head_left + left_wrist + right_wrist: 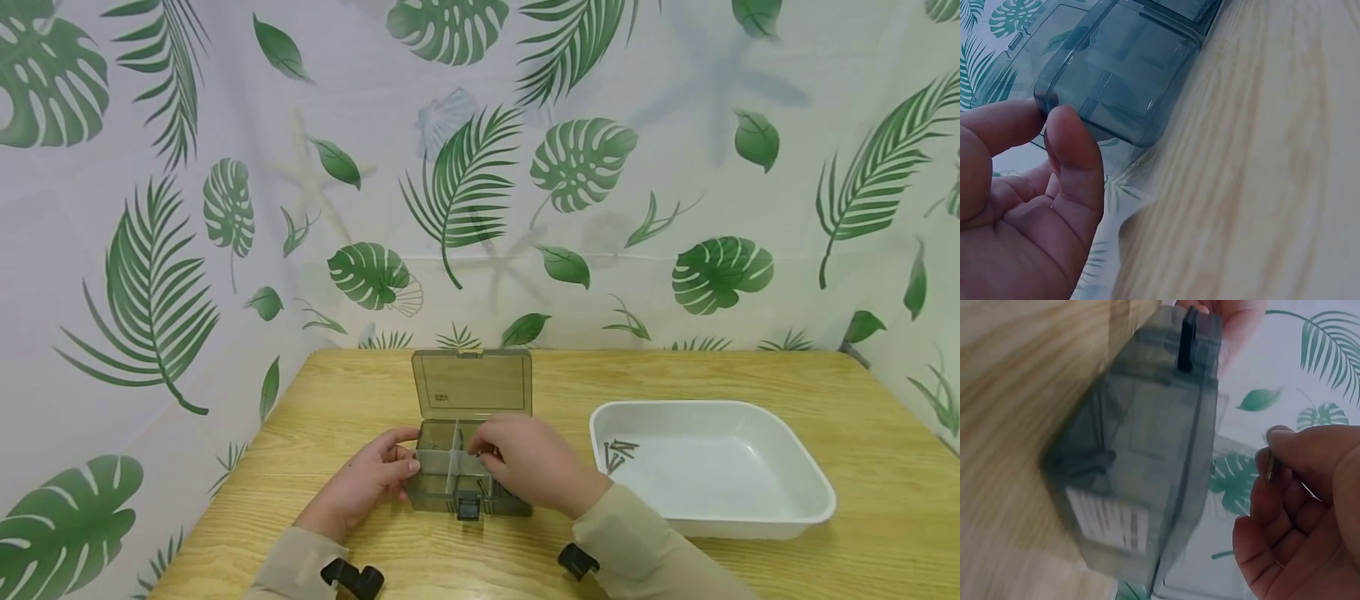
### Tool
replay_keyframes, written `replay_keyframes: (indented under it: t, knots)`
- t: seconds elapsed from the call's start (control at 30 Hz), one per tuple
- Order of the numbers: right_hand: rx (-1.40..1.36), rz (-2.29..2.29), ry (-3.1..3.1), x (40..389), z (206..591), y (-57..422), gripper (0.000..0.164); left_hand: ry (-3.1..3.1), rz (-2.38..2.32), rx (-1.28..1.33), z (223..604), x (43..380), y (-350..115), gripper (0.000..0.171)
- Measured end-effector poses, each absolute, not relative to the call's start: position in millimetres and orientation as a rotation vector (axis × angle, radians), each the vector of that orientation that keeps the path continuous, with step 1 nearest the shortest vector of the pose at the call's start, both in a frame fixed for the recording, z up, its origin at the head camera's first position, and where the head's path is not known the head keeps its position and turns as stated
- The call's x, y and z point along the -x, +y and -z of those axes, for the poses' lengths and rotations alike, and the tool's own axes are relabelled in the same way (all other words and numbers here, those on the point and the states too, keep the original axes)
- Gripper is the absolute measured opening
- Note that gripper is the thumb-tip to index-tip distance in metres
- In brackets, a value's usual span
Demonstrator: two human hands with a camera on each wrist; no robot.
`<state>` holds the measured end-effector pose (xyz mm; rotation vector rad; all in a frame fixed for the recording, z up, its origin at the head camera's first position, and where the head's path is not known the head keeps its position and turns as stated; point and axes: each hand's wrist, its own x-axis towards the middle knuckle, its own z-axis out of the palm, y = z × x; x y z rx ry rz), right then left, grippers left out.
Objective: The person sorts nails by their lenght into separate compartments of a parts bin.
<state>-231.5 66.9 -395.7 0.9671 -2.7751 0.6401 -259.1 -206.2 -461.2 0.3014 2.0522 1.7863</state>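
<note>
A smoky clear plastic compartment box (435,503) stands on the table with its hinged lid (472,383) raised at the back. At its left side, my left hand (375,471) holds the wall; in the left wrist view, thumb and index finger pinch a box corner (1054,94). My right hand (536,458) is over the right-hand compartments. Between its thumb and index finger it pinches a small screw (1270,467), seen in the right wrist view. Dark screws (1088,464) show through the box wall. White dividers (454,458) split the inside.
To the right stands a white tray (757,527), with several screws (617,454) lying near its left wall. The wooden table (360,375) meets a leaf-printed cloth (637,325) at the back. A black latch (468,506) juts from the box's front.
</note>
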Motion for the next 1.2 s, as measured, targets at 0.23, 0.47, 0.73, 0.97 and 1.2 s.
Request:
replay_keyframes:
  t: [0.23,0.47,0.73,0.97,1.2]
  knots:
    - [-0.991,-0.661,-2.792,234.1,400.1,56.8,0.016,2.049,-1.791,-0.304,462.1,259.1,-206.2,0.063]
    - [-0.933,-0.68,-2.797,235.6,405.1,62.3,0.016,2.044,-1.791,-0.289,463.2,259.8,-206.3,0.062]
    - [-0.921,-0.712,-2.795,233.2,401.5,80.2,0.019,2.038,-1.791,-0.299,463.2,259.9,-206.7,0.063]
    - [-0.854,-0.676,-2.783,228.7,397.8,100.8,0.017,2.019,-1.805,-0.303,461.4,258.9,-206.9,0.063]
    - [-0.759,-0.696,-2.78,222.7,395.2,137.1,0.016,2.015,-1.805,-0.298,460.2,259.1,-207.3,0.063]
